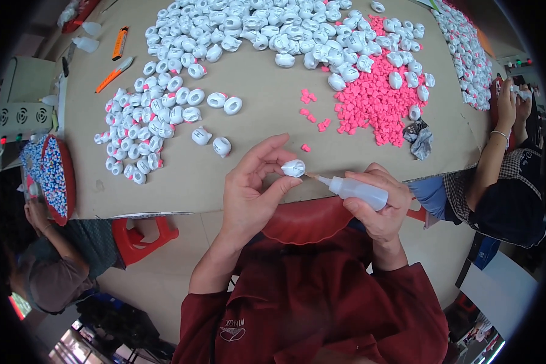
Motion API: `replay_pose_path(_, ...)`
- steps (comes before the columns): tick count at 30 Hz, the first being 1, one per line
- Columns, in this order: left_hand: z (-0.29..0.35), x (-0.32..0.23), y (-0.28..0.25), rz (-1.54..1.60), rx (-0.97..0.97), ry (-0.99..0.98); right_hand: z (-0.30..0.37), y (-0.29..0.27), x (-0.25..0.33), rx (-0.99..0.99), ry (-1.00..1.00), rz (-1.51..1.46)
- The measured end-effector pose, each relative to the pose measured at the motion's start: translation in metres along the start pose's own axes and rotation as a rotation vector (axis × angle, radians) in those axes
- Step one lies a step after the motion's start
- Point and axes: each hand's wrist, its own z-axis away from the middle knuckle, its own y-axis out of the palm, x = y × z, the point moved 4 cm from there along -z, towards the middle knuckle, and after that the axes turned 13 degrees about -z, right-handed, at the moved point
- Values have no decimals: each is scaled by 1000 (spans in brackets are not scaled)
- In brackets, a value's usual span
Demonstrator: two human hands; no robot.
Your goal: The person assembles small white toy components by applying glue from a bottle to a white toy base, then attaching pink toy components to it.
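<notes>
Between the thumb and fingers of my left hand [253,185] is a small white hollow plastic piece [293,168]. My right hand [382,203] grips a translucent squeeze bottle [361,192], tilted so its thin brownish nozzle tip meets or nearly meets the white piece; I cannot tell which. Just beyond my hands lies a single pink piece [306,147], with a few more behind it. A large heap of pink pieces [376,97] spreads to the right. White pieces with pink parts on them [145,121] lie in a group at the left.
Many more white pieces [236,24] cover the far side of the table [255,100]. An orange cutter [114,74] and an orange tube [120,43] lie far left. Crumpled paper [420,142] sits at right. Co-workers [503,176] work on both sides. A red stool [142,239] stands left.
</notes>
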Motion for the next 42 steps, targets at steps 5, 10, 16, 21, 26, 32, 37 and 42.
replay_pose_path(5, -1, 1, 0, 1, -19, 6, 0, -2, 2, 5, 15, 20)
replay_pose_path(10, 0, 0, -1, -8, -35, 5, 0, -4, 0, -28, 30, 7)
replay_pose_path(16, 1, 2, -1, -17, -52, -3, -1, -1, 1, -1, 41, -2)
replay_pose_path(21, 1, 2, -1, -37, -59, 0, 1, -4, 1, -16, 75, -21)
replay_pose_path(26, 3, 5, -2, -112, -49, 28, 6, -13, -9, -198, 248, -186)
replay_pose_path(32, 13, 3, 1, -47, -31, -74, -12, 5, -25, -149, 103, -86)
replay_pose_path(37, 16, 4, 4, -1, -25, -71, -16, 13, -21, -97, 70, 147)
replay_pose_path(42, 18, 2, 4, 36, 17, -77, -16, -14, -14, -191, 48, 333)
